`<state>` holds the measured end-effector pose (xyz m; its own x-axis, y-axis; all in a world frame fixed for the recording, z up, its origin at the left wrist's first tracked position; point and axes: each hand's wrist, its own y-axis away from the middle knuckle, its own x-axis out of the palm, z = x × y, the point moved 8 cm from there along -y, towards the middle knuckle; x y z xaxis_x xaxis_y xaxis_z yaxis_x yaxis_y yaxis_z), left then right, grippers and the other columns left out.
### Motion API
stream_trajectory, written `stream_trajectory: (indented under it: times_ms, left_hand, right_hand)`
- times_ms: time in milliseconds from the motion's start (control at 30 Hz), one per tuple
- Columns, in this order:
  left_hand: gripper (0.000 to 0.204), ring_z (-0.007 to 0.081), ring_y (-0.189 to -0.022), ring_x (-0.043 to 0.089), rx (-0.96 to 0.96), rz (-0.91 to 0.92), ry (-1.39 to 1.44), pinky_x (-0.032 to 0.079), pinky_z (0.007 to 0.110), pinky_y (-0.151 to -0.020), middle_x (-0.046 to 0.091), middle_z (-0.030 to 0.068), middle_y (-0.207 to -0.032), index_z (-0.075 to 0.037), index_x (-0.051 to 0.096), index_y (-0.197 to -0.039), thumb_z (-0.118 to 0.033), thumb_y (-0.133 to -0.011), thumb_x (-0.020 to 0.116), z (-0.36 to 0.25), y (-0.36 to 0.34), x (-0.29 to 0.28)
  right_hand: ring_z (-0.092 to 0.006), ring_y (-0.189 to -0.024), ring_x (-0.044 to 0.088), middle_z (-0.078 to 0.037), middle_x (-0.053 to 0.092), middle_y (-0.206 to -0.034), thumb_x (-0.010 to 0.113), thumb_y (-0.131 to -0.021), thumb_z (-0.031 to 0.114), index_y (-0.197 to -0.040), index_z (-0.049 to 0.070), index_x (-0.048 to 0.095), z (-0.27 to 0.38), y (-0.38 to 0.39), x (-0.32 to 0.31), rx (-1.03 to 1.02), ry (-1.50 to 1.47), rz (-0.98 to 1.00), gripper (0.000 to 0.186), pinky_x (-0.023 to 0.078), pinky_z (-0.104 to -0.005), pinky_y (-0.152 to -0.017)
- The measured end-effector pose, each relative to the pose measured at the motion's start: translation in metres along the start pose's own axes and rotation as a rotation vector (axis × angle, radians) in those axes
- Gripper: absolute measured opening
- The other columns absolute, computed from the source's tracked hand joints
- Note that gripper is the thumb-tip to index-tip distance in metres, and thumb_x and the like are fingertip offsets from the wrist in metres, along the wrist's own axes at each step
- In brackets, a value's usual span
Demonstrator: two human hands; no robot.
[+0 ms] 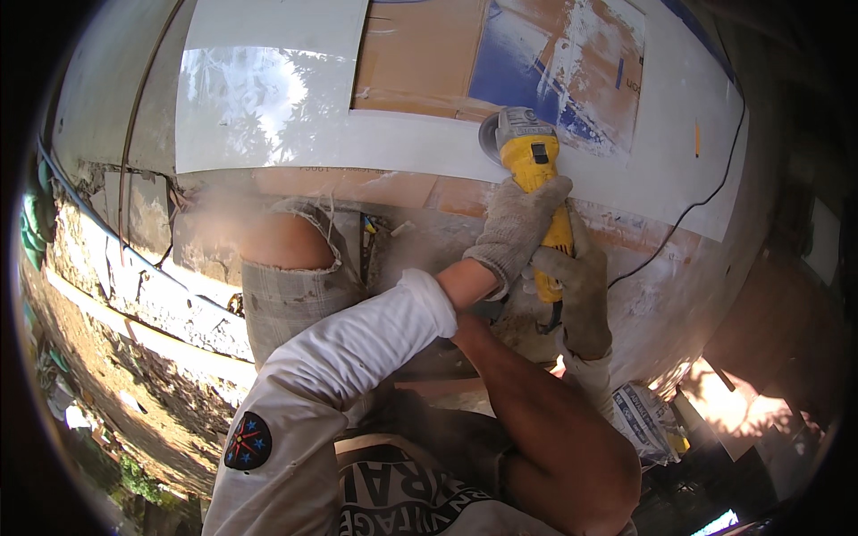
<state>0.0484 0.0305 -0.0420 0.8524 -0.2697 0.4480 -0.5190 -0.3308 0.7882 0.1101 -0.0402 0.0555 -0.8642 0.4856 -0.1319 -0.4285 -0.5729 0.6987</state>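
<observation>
Both of my hands wear dusty grey work gloves and grip a yellow angle grinder (555,234). My left hand (525,217) is closed round the body just behind the grey gear head. My right hand (584,290) wraps the rear of the handle, near the cord end. The grinder's disc (489,138) is at the white sheet (411,141), below the corner of a rectangular opening; whether it touches cannot be made out. Brown and blue cardboard (420,58) shows through that opening, smeared with white dust.
A black cord (686,211) curves across the sheet's right side. An orange pencil-like stick (697,140) lies there too. My bent knee (286,241) is close to the sheet's near edge, in hazy dust. A printed plastic bag (648,422) sits at lower right.
</observation>
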Motion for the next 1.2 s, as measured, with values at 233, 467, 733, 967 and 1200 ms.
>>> stream_trajectory:
  times_ms: [233,467,733,967,1200]
  left_hand:
    - [0.039,0.0200,-0.088,0.076,-0.057,0.000,-0.018,0.065,0.037,-0.078,0.075,0.0085,-0.105,-0.004,0.068,-0.128,-0.033,-0.105,0.081,0.014,-0.008,0.013]
    - [0.038,0.0194,-0.090,0.076,-0.040,0.029,-0.021,0.064,0.036,-0.079,0.075,0.0087,-0.107,-0.003,0.068,-0.128,-0.031,-0.106,0.080,0.014,-0.004,0.028]
    - [0.038,0.0184,-0.090,0.075,-0.044,0.057,0.013,0.063,0.036,-0.080,0.075,0.0075,-0.105,-0.002,0.069,-0.128,-0.033,-0.107,0.078,0.016,-0.005,0.042]
    - [0.036,0.0180,-0.090,0.076,-0.040,0.047,-0.100,0.063,0.035,-0.080,0.076,0.0085,-0.108,-0.003,0.072,-0.124,-0.034,-0.107,0.079,0.011,0.000,0.037]
    - [0.033,0.0185,-0.087,0.076,0.032,0.019,0.053,0.064,0.035,-0.075,0.075,0.0077,-0.104,-0.004,0.070,-0.123,-0.028,-0.105,0.082,0.007,-0.001,0.012]
  right_hand:
    - [-0.0127,-0.080,0.072,-0.007,0.074,-0.105,0.078,-0.089,0.008,-0.151,-0.003,0.060,-0.007,0.004,-0.014,0.035,-0.124,-0.059,0.065,0.059,-0.0280,-0.068]
    - [-0.0130,-0.081,0.072,-0.007,0.074,-0.104,0.077,-0.089,0.008,-0.150,-0.004,0.060,-0.009,0.006,-0.027,-0.001,-0.125,-0.089,0.064,0.059,-0.0280,-0.070]
    - [-0.0132,-0.081,0.072,-0.007,0.073,-0.099,0.075,-0.087,0.009,-0.139,-0.003,0.066,-0.007,0.008,-0.037,-0.010,-0.113,-0.141,0.054,0.059,-0.0292,-0.071]
    - [-0.0121,-0.081,0.071,-0.006,0.073,-0.098,0.076,-0.088,0.008,-0.130,-0.002,0.068,0.003,0.010,-0.033,-0.060,-0.047,-0.140,0.044,0.056,-0.0285,-0.069]
    - [-0.0113,-0.076,0.069,-0.005,0.072,-0.095,0.076,-0.089,0.007,-0.133,-0.003,0.067,-0.001,0.006,-0.009,-0.011,-0.102,-0.075,0.046,0.055,-0.0278,-0.066]
